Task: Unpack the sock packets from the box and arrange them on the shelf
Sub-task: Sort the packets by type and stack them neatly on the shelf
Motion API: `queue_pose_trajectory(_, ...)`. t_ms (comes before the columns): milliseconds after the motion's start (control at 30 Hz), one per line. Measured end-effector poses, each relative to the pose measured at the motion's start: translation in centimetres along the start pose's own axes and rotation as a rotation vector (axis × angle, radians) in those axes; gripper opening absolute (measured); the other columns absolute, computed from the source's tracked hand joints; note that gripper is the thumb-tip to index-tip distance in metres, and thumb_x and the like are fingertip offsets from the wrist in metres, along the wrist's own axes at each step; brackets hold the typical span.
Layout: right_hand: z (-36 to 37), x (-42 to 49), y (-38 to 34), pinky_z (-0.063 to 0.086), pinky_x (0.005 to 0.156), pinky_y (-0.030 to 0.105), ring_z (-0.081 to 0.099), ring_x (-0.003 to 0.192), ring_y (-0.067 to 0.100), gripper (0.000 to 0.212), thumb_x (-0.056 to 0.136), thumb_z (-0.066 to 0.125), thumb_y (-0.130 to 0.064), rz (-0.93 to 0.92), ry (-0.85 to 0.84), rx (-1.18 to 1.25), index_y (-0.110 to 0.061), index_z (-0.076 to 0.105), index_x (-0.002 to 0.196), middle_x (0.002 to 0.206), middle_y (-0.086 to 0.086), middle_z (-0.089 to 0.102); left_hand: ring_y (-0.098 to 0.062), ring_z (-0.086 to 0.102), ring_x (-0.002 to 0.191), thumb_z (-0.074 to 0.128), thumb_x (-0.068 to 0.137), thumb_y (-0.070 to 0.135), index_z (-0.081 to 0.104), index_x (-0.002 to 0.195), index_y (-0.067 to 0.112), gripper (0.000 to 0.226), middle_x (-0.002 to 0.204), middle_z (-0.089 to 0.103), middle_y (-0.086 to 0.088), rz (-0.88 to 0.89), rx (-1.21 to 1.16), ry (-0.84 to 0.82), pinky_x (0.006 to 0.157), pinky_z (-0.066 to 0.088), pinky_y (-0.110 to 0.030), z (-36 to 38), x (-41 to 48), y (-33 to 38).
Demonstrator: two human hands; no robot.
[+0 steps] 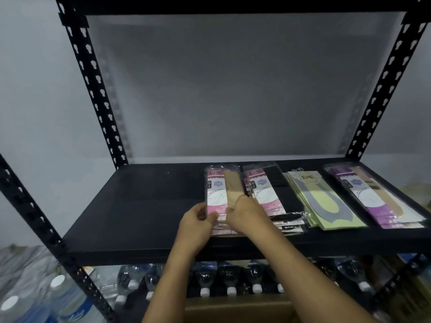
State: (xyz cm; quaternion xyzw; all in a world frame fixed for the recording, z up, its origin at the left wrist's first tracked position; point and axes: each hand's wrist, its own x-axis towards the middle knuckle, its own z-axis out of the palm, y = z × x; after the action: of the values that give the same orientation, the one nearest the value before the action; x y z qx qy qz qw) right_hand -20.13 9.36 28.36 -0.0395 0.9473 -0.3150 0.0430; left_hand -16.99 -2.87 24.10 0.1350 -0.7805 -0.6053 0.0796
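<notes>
A pink and beige stack (218, 190) of flat, clear-plastic sock packets lies lengthways on the matt black metal shelf (140, 206), a little right of its middle, its near end close to the front edge. Each packet shows a pink and white printed card marked ENE on the left and a folded beige sock on the right. The left hand (197, 217) grips the stack's near left corner, thumb on top. The right hand (247, 212) has its fingers curled over the near right side. Just beside it to the right lie a pink and black stack (268, 197), then a pale green card stack (331, 206) with grey sock shapes, then a purple and beige stack (377, 201). Clear plastic water bottles with white caps (231, 278) stand on the level below
</notes>
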Motion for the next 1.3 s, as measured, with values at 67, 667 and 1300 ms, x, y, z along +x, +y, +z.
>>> queue_pose_trajectory(67, -0.2, 0.2, 0.2, 0.046, 0.059, 0.026, 0.061, 0.085, 0.025, 0.02, 0.091, 0.052, -0.023, 0.021, 0.006, 0.002, -0.005, 0.058, 0.099, 0.089, 0.006, 0.059, -0.011, 0.068, 0.101, 0.06, 0.093, 0.012, 0.065, 0.119, 0.017, 0.028, 0.11, 0.072, 0.006, 0.003, 0.001, -0.006, 0.096, 0.052, -0.033, -0.1, 0.0, -0.2)
queue_pose_trajectory(667, 2.2, -0.9, 3.1, 0.049, 0.075, 0.027, 0.063, 0.089, 0.02, 0.031, 0.088, 0.062, -0.031, -0.065, 0.192, 0.318, -0.009, 0.063, 0.11, 0.098, 0.005, 0.069, -0.011, 0.067, 0.101, 0.058, 0.093, 0.013, 0.062, 0.122, 0.019, 0.029, 0.111, 0.071, 0.005, 0.008, -0.029, 0.037, 0.096, 0.053, -0.036, -0.4, -0.8, -1.1)
queue_pose_trajectory(1300, 3.1, -1.3, 3.5, 0.047, 0.08, 0.025, 0.061, 0.097, 0.017, 0.03, 0.09, 0.06, -0.027, -0.092, 0.234, 0.416, -0.012, 0.062, 0.116, 0.096, 0.001, 0.068, -0.002, 0.067, 0.096, 0.058, 0.094, 0.01, 0.062, 0.123, 0.023, 0.033, 0.106, 0.071, 0.011, 0.061, -0.037, 0.054, 0.083, 0.053, -0.022, 0.0, -1.4, -1.2)
